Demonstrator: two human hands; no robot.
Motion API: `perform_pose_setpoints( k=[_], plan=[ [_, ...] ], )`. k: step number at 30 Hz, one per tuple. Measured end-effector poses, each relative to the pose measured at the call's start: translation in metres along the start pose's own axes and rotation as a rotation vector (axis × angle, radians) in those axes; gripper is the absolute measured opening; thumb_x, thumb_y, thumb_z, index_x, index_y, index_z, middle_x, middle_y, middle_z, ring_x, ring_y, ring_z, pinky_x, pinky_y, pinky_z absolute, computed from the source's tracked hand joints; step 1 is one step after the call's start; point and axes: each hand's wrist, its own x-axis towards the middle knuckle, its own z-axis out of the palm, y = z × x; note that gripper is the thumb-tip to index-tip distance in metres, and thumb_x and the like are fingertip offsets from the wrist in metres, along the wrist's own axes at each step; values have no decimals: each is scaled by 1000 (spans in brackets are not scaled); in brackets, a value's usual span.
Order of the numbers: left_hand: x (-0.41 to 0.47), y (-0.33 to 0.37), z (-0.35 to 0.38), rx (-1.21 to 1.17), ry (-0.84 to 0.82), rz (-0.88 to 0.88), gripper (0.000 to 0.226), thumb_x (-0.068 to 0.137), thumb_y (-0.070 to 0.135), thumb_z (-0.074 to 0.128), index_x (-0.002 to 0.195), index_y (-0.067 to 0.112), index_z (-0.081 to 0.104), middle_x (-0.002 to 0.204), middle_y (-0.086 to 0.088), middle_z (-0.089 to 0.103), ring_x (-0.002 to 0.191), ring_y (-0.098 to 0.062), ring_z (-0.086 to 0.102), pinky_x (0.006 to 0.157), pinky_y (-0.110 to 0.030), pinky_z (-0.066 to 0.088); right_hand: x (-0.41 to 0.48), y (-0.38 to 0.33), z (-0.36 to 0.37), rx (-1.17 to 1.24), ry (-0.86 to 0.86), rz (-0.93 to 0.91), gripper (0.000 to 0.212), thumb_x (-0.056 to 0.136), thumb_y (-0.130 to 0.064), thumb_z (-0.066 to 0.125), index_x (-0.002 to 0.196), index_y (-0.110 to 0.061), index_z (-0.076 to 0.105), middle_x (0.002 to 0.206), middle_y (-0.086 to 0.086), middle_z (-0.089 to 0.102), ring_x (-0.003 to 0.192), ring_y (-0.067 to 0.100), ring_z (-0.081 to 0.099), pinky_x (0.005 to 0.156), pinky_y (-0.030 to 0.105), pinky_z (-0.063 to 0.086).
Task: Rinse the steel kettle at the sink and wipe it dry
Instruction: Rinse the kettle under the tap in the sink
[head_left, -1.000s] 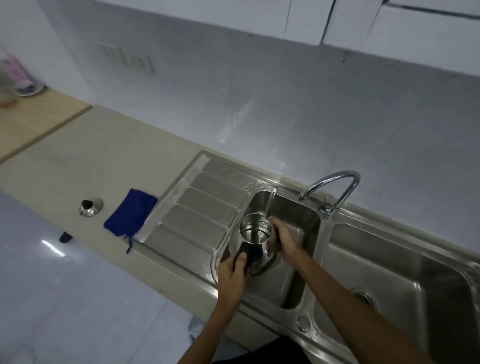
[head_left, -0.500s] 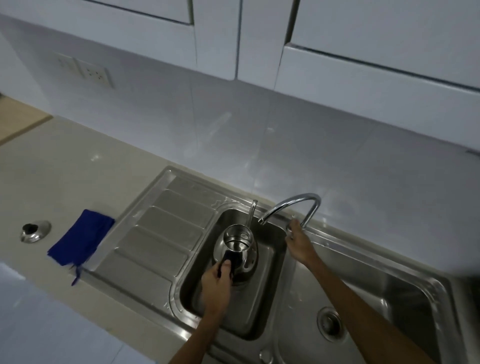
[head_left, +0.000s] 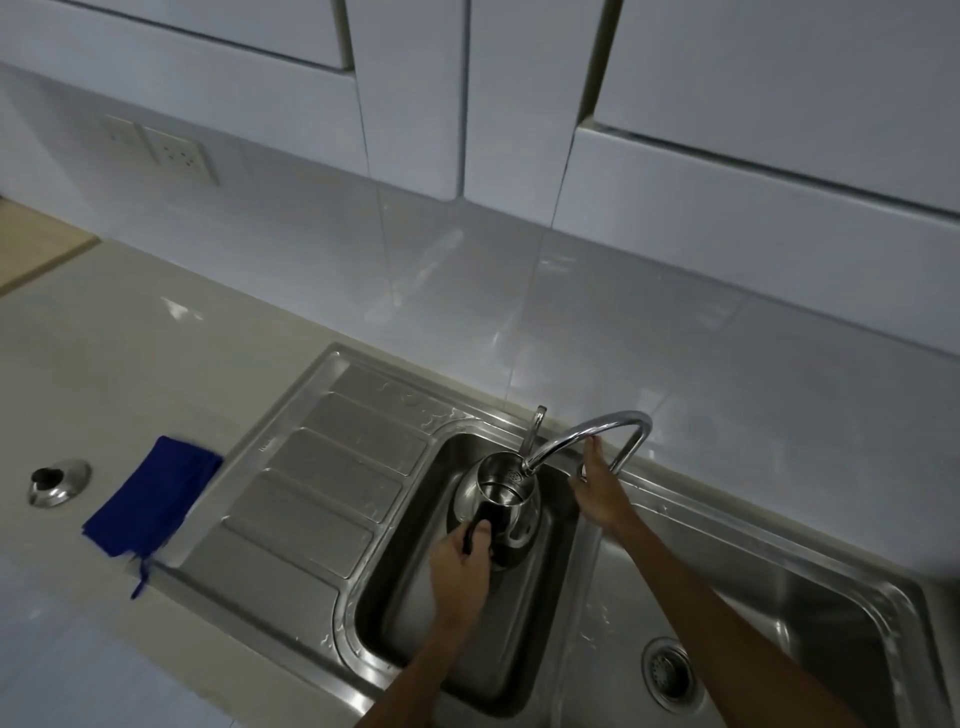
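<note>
The steel kettle (head_left: 497, 499) has no lid and sits in the small left basin of the sink (head_left: 395, 639), its open mouth under the spout of the curved chrome tap (head_left: 597, 431). My left hand (head_left: 460, 566) grips the kettle's black handle at its near side. My right hand (head_left: 597, 488) rests at the tap's base, fingers on the lever there. The kettle's thin spout points up toward the wall. Whether water runs from the tap I cannot tell. A blue cloth (head_left: 150, 499) lies on the counter left of the drainboard.
The kettle's steel lid (head_left: 57, 480) with its black knob lies on the beige counter (head_left: 130, 364) left of the cloth. A ribbed drainboard (head_left: 322, 483) adjoins the small basin. The large right basin holds a drain (head_left: 667, 670). White wall cabinets hang overhead.
My right hand left the kettle's side and went to the tap's base. My left hand kept hold of the handle. The view swung right and closer.
</note>
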Motion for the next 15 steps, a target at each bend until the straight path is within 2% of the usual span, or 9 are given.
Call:
perform_pose_setpoints(
  k=[4,9,11,13,15],
  plan=[
    [3,-3,4,36,-16,-4,32,98,14,57,69,21,66,53,12,61,51,-1,55,55,-25,44,8,4,-2,-24,-7,-6,76,100,-11,47,158,-13,-1,166,7,-6,152,28,8,119,39,19],
    [2,-3,9,32,-45,-3,31,99,9,56,72,21,65,56,14,65,53,2,60,54,-15,47,20,14,-1,-6,-5,-3,74,99,-13,49,159,-16,4,167,5,2,151,27,14,120,41,23],
    [2,-4,9,25,-58,-2,28,99,10,55,74,17,66,58,12,66,53,1,60,55,-16,47,13,7,0,71,73,12,69,98,-15,52,157,-21,18,162,2,25,145,25,32,115,41,34],
    [3,-8,11,16,-68,1,28,99,11,56,74,14,66,57,8,64,53,-1,59,55,-20,47,-3,-2,4,188,218,86,52,97,-12,54,147,-18,42,136,5,57,121,24,56,95,31,44],
    [3,-10,12,15,-63,1,27,99,13,56,74,14,67,56,7,63,53,-3,58,55,-23,46,-15,-2,20,289,291,227,31,98,-15,55,128,-10,62,113,12,69,104,29,65,82,29,44]
  ],
)
